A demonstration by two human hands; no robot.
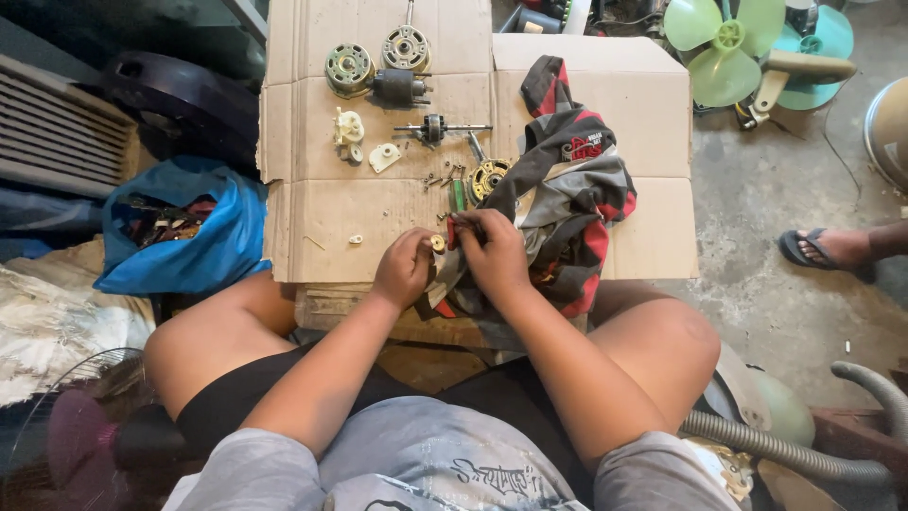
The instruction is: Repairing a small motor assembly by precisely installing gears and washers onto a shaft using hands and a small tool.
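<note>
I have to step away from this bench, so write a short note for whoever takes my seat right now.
Left hand: pinches a small cream round part.
Right hand: holds a red-handled tool against that part, over the rag.
On the cardboard: motor shaft, two round motor pieces, white plastic bits, loose screws.
Done: motor lies in pieces.
Left: the small part is in hand, the pieces lie apart.

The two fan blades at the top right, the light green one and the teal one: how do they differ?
The light green fan blade lies fully in view on the concrete floor, its three lobes and ribbed hub showing. The teal fan blade is darker and bluer, and is partly covered by a beige handle-like part lying across it and by the light green fan blade's edge. Both are plastic and lie flat, beside the cardboard.
</note>
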